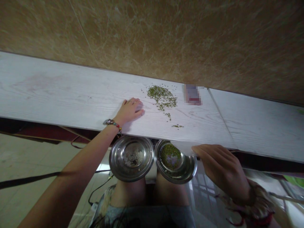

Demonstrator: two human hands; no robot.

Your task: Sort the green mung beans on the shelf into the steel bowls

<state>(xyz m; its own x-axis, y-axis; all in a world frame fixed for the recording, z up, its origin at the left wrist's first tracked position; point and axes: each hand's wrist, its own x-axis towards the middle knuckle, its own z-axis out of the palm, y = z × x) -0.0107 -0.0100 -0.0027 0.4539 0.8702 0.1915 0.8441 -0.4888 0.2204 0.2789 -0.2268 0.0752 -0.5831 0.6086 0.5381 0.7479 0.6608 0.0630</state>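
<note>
Two hands and two stainless steel bowls are in view at one white wood-grain desk [78, 95]. The left hand [130, 110] lies palm down on the desk, grasping nothing, its fingers loosely spread just left of the mung beans [161, 95]. One ring is on a finger, and one beaded bracelet [117, 125] and one wristwatch [108, 121] are at the wrist. The right hand [222, 164] pinches one pale, see-through sheet [186, 147] between thumb and fingers, reaching over the far rim of the right bowl [188, 172]; one scrunchie [261, 199] is round its wrist

The mung beans on the desk form one large scattered patch, with a few strays trailing toward the near edge and one small thin cluster [177, 126] nearer the right bowl. More mung beans lie inside the right bowl. The left bowl [131, 175] holds one patch of white grains [134, 157] with some darker bits among them. Both bowls sit side by side at the near edge of the desk, above two bare legs [129, 193]. One blurred rectangular item [193, 95] lies at the far side of the desk, right of the large patch
</note>
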